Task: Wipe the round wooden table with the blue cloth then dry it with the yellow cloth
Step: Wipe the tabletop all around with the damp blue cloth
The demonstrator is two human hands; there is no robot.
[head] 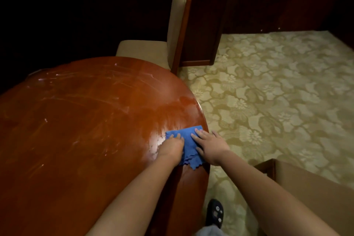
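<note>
Hands pressing blue cloth [188, 140] at right edge of round wooden table [76, 120]: left hand [171, 147] curled, bunching it; right hand [211, 144] flat, open on top. Risking cloth sliding off rim, leaving wet streaks; yellow cloth unseen.

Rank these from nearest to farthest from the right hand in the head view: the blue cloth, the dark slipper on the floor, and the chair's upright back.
1. Blue cloth: under the right hand, at the table's right edge.
2. Dark slipper: on the carpet below the hand, by the table.
3. Chair back: upright beyond the table's far edge.
</note>
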